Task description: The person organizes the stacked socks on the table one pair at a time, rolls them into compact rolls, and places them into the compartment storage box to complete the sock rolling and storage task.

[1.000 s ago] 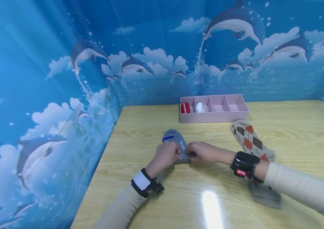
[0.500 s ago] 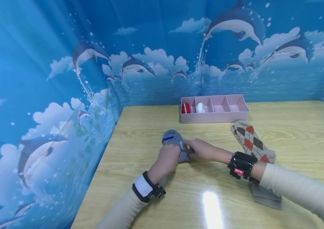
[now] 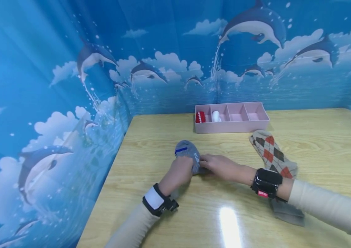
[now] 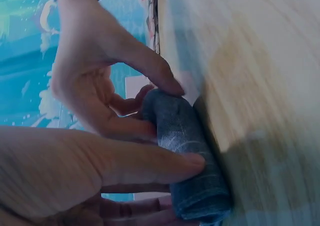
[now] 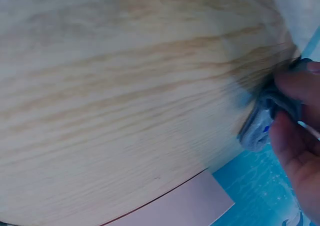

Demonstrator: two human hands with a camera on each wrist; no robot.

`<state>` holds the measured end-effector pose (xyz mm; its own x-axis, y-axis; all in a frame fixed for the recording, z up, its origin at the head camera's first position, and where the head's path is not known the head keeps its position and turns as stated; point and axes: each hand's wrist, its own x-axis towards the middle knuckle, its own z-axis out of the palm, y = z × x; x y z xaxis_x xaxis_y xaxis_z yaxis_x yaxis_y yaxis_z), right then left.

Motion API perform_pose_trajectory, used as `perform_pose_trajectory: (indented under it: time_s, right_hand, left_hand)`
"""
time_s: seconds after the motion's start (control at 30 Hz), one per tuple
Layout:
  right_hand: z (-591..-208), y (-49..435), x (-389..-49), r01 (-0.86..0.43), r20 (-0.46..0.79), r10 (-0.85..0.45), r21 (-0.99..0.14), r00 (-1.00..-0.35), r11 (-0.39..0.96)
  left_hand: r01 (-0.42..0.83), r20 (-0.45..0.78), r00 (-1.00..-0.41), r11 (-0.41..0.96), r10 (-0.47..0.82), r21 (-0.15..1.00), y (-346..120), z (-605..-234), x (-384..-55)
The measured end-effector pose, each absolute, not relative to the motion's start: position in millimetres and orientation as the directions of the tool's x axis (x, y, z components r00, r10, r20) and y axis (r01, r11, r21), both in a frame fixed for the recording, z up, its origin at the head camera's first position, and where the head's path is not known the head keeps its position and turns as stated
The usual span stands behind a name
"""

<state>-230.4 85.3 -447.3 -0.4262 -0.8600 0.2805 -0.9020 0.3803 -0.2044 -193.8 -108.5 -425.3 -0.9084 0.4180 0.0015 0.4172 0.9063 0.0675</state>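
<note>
A grey sock (image 3: 186,149) with a blue stripe and the word COTTON lies on the table between both hands. Its near end is rolled up, and the left wrist view shows a thick grey roll (image 4: 182,141). My left hand (image 3: 179,173) pinches this roll from the left, thumb on top and fingers behind. From the other side, my right hand (image 3: 220,166) grips the roll's other end between thumb and fingers. In the right wrist view, the flat toe part (image 5: 256,131) sticks out beyond the right hand's fingertips. The left hand hides part of the sock in the head view.
At the table's back stands a pink divided box (image 3: 231,127). Its left compartment holds a red, white-patterned item (image 3: 200,117), and the one beside it a white item (image 3: 216,116). A beige argyle sock (image 3: 269,150) lies at right, partly under the right forearm. Dolphin-print curtains border the table.
The sock's near end has been rolled farther toward the toe, so less of it lies flat. Both hands shifted slightly and re-gripped the roll; the box and argyle sock stayed put.
</note>
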Motion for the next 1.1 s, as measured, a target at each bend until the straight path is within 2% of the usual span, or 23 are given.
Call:
perform_pose_trajectory:
  time_s: [0.1,0.23,0.43,0.57,0.73,0.83,0.97,1.1]
  right_hand:
    - [-446.6,87.5,-234.6,-0.910,0.286,-0.865,-0.175,-0.412,0.375]
    - [-444.1,88.0,-243.2,-0.892,0.245,-0.871,-0.274,-0.426,0.359]
    - [-442.4,84.0,-258.2,-0.750,0.109,-0.866,-0.559,-0.489,0.353]
    - [-443.7,81.1,-265.5,-0.651,0.060,-0.836,-0.658,-0.546,0.379]
    - [-448.8,74.6,-266.7,-0.616,0.032,-0.806,-0.663,-0.591,0.425]
    - [-453.6,71.9,-263.9,-0.573,0.033,-0.757,-0.676,-0.652,0.463]
    - [-456.7,72.2,-258.8,-0.514,0.076,-0.666,-0.703,-0.742,0.492]
    - [-456.5,74.9,-251.3,-0.566,0.163,-0.624,-0.633,-0.764,0.528]
  left_hand:
    - [0.414,-0.042,-0.903,0.892,0.427,0.181,-114.4,-424.2,-198.9]
    - [0.389,-0.119,-0.890,0.868,0.441,0.309,-121.3,-422.4,-204.5]
    - [0.385,-0.144,-0.880,0.858,0.452,0.339,-125.8,-421.9,-207.7]
    - [0.377,-0.123,-0.892,0.865,0.436,0.332,-125.3,-423.6,-207.4]
    - [0.386,-0.103,-0.898,0.876,0.429,0.289,-125.4,-428.5,-207.9]
    - [0.404,-0.090,-0.896,0.882,0.435,0.242,-126.3,-430.8,-209.0]
    - [0.426,-0.072,-0.892,0.884,0.446,0.194,-127.2,-432.7,-212.9]
    - [0.429,-0.047,-0.894,0.881,0.446,0.200,-127.8,-433.5,-217.7]
